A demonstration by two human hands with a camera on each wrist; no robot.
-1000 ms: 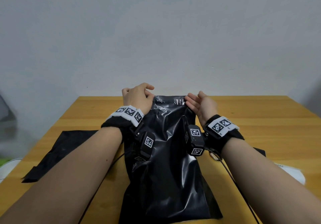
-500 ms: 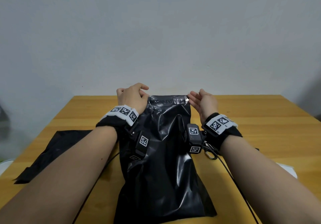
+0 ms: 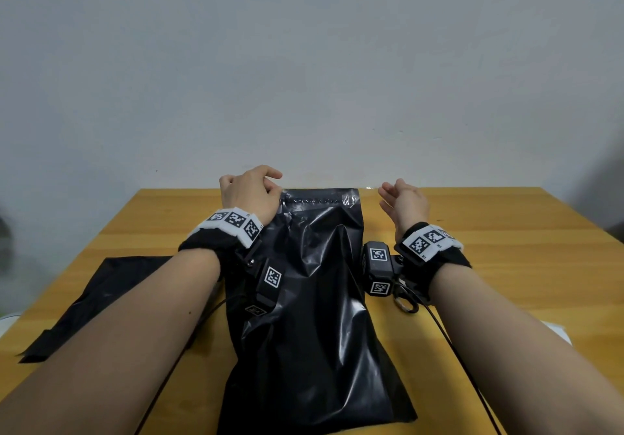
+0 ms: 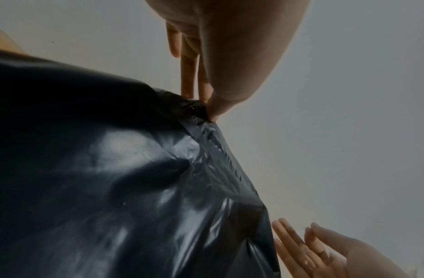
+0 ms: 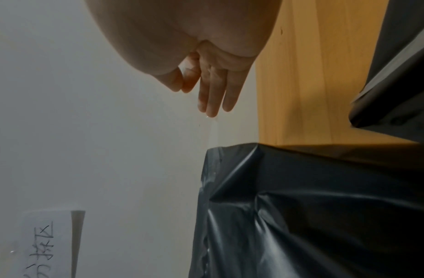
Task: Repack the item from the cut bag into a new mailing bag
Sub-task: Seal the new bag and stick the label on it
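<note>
Soft, even indoor light in the head view, sharp at the centre, bent at the edges. Dull white glare on the creases of the black bag [image 3: 314,299]. Faint shadows under the forearms on the table [image 3: 506,232]. Both wrist views dimmer, greyish, slightly blurred, strongly stretched near the lens.

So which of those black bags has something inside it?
The glossy black mailing bag between the hands looks bulged and creased; the black bag at left lies flat.

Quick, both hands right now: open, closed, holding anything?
Left hand: closed, pinching the far left corner of the black mailing bag.
Right hand: open, fingers straight, beside the bag, holding nothing.
</note>
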